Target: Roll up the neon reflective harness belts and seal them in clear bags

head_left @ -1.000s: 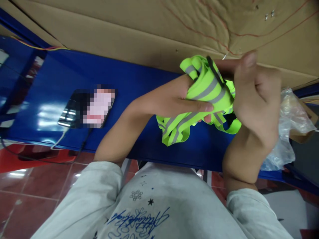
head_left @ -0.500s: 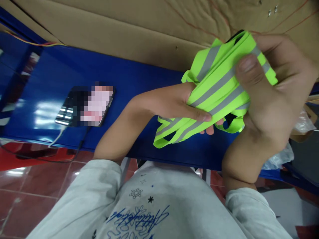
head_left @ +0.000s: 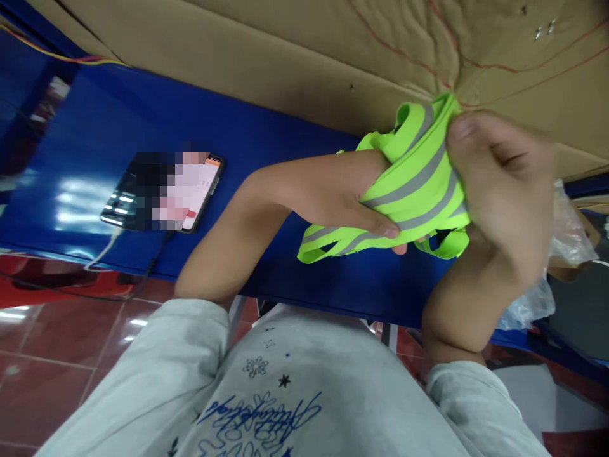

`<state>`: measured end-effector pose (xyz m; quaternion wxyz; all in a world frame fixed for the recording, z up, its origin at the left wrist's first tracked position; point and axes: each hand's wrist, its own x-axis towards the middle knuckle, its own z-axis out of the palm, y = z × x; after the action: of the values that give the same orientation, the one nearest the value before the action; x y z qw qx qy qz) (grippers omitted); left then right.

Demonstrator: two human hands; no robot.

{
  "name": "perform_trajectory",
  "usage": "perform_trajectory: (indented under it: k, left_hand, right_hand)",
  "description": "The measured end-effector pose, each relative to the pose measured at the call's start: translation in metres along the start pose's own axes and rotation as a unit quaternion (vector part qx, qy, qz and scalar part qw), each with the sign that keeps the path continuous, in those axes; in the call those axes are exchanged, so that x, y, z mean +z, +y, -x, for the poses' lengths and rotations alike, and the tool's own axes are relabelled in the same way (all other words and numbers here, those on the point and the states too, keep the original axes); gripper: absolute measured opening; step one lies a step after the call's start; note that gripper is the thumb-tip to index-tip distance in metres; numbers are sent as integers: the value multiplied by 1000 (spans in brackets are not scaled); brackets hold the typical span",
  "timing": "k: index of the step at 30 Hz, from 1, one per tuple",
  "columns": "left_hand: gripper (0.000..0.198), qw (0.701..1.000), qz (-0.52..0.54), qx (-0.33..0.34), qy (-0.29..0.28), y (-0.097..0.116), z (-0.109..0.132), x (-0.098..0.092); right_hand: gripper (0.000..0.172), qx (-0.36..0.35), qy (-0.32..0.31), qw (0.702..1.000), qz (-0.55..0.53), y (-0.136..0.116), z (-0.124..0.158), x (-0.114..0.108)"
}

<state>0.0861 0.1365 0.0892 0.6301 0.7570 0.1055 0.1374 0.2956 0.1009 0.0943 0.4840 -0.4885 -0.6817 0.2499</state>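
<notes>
A folded bundle of neon yellow-green reflective safety straps (head_left: 419,181) with grey stripes is held above the blue table. My left hand (head_left: 352,193) grips its lower middle, thumb across the front and fingertips showing beneath. At the upper right end, my right hand (head_left: 507,184) is closed on the straps, the thumb near the top corner and most fingers hidden or blurred. Loose loops stick out at the lower left and lower right of the bundle.
Two phones (head_left: 202,190) with cables lie on the blue table (head_left: 266,133) to the left. A brown cardboard panel (head_left: 285,51) with red wires stands behind. Clear plastic wrapping (head_left: 571,228) sits at the right, and a red stool (head_left: 61,279) shows below left.
My right hand has moved down and slightly left, curling the fingers in. The bundle's upper end is now bent and gathered together. My left hand keeps its grip.
</notes>
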Motion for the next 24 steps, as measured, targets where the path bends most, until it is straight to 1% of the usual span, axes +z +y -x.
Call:
perform_trajectory:
  k: [2,4,5,6,8,9,10,11,13,14,17,19,21,24]
  left_hand:
    - [17,1000,19,3,10,0,-2,1]
    - [17,999,25,9,40,-2,-4,1]
    - [18,998,19,13,57,-4,-6,1]
    - [18,997,7,20,73,-5,-7,0]
    - [16,992,-33,32,117,-6,-8,-2]
    - [15,988,-51,33,142,-6,-8,-2]
    - [13,984,-58,28,168,-7,-8,-2]
    - [14,981,-51,17,188,-7,-7,-2]
    - [19,979,3,-11,203,-10,-6,-1]
    - [21,979,43,-20,198,-12,-5,0]
    - [20,970,157,-26,181,-20,-8,4]
    - [20,962,221,-32,158,-24,-11,5]
    - [23,955,265,-43,128,-27,-15,7]
    - [26,953,284,-43,102,-30,-21,10]
  right_hand:
    - [12,-15,-5,1000,22,0,-1,0]
    - [17,-43,5,999,27,-3,-2,0]
    - [19,-55,-10,998,42,-4,-1,-1]
    - [23,-64,-45,995,68,-6,-1,-1]
    - [38,-79,-137,980,119,-6,-1,-1]
    - [47,-83,-169,973,131,-6,-2,-1]
    - [53,-86,-182,971,131,-5,-2,0]
    - [55,-91,-174,973,124,-4,-3,1]
    - [48,-93,-151,978,114,-3,-3,3]
    - [46,-97,-142,978,118,-3,-3,4]
    - [50,-113,-122,976,143,-3,-4,3]
    - [50,-120,-99,977,146,-2,-4,2]
    - [48,-122,-69,979,147,2,-4,0]
    - [47,-133,-27,982,134,6,-6,-1]
